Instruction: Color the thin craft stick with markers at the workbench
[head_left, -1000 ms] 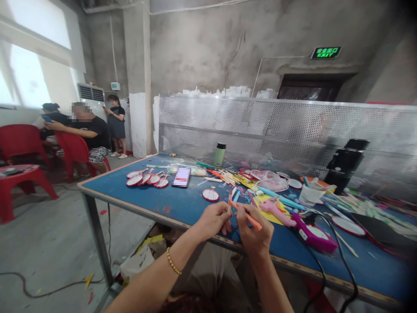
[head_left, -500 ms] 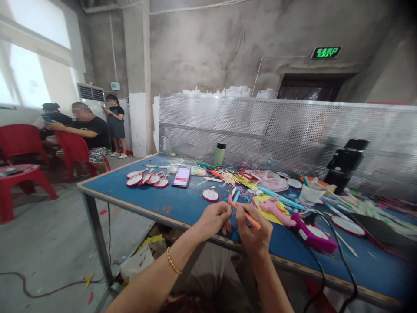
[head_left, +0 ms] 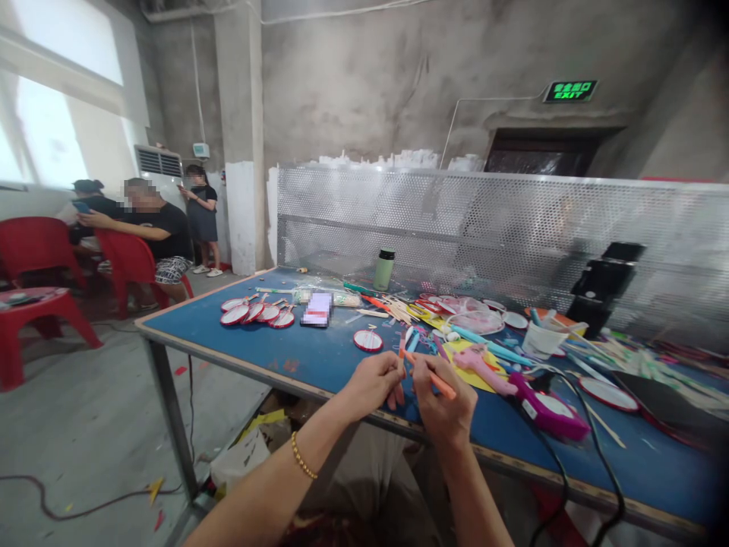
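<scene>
Pinched in my left hand (head_left: 373, 386) is a small, thin flat stick (head_left: 402, 351), held upright, with orange colour on it. My right hand (head_left: 447, 399) grips an orange marker (head_left: 441, 385) like a pen, its tip at the stick. Both hands are at the front edge of the blue table (head_left: 319, 353). Just beyond them lies a small round white disc with a red rim (head_left: 368, 340). Fingers hide the lower part of the stick.
Several red-rimmed round paddles (head_left: 250, 311) lie at left, beside a phone (head_left: 317, 310). A green bottle (head_left: 385, 271) stands behind. To the right are a pink glue gun (head_left: 484, 367), a purple device (head_left: 550, 410), a white cup (head_left: 542, 340) and black cables (head_left: 592, 448).
The marker's tip has shifted very slightly against the stick. Both hands otherwise keep the same place and grip.
</scene>
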A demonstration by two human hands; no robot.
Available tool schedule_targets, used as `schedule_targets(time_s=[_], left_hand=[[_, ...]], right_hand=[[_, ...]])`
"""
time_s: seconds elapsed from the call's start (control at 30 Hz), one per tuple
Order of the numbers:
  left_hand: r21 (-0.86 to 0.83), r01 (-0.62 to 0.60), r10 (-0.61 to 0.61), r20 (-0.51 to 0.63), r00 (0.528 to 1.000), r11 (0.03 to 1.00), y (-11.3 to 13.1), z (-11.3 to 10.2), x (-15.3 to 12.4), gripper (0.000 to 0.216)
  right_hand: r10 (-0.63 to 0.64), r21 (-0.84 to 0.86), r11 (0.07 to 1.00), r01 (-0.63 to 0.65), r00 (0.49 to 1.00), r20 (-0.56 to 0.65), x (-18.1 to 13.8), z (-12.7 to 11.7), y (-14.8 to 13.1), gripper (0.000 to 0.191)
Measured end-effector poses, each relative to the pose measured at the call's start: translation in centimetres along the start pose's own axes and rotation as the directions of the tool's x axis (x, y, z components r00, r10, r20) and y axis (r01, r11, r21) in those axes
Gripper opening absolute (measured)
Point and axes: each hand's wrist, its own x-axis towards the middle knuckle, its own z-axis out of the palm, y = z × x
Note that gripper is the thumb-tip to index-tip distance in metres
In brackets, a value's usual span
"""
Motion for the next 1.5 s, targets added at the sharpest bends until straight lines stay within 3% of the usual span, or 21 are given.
schedule_targets(time_s=[0.4, 0.63, 0.8, 0.93, 1.0, 1.03, 1.13, 1.3, 1.5], left_hand=[[0.001, 0.022, -0.022, -0.010, 1.000, 1.000, 1.1, 0.3, -0.6, 0.012], [0.008, 0.040, -0.040, -0.001, 0.999, 0.999, 0.7, 0.4, -0.5, 0.017], [0.026, 0.078, -0.079, 0.023, 0.997, 0.997, 0.4, 0.2, -0.3, 0.018], [0.030, 0.142, -0.144, 0.067, 0.987, 0.989, 0.9, -0.3, 0.0, 0.018], [0.044, 0.151, -0.154, 0.098, 0.983, 0.988, 1.8, -0.7, 0.3, 0.016], [0.061, 0.139, -0.145, 0.106, 0.984, 0.988, 2.4, -1.0, 0.5, 0.015], [0.122, 0.060, -0.072, 0.095, 0.993, 0.991, 4.9, -1.6, 1.5, 0.010], [0.112, -0.031, 0.020, 0.101, 0.995, 0.993, 8.6, -1.7, 4.4, 0.008], [0.044, 0.033, -0.038, 0.129, 0.991, 0.998, 8.4, -1.7, 8.4, 0.007]], right_hand=[[0.059, 0.013, 0.998, -0.058, 0.991, -0.122, -0.6, -0.5, 0.3, 0.018], [0.104, 0.158, 0.984, -0.085, 0.987, -0.119, -1.0, -0.6, 0.7, 0.020], [0.131, 0.176, 0.976, -0.128, 0.991, -0.007, 0.3, -3.1, 2.0, 0.017], [0.128, 0.078, 0.987, -0.143, 0.977, 0.170, 2.4, -5.7, 4.3, 0.020], [0.065, -0.045, 0.997, -0.056, 0.967, 0.245, 3.8, -6.2, 5.4, 0.023], [0.005, -0.120, 0.992, 0.029, 0.960, 0.278, 4.5, -6.2, 5.9, 0.025], [-0.056, -0.170, 0.978, 0.122, 0.936, 0.347, 6.9, -5.2, 7.0, 0.025], [-0.056, -0.279, 0.935, 0.220, 0.867, 0.495, 9.9, -2.5, 8.8, 0.023], [0.047, -0.421, 0.845, 0.331, 0.738, 0.673, 8.2, -1.0, 10.9, 0.023]])
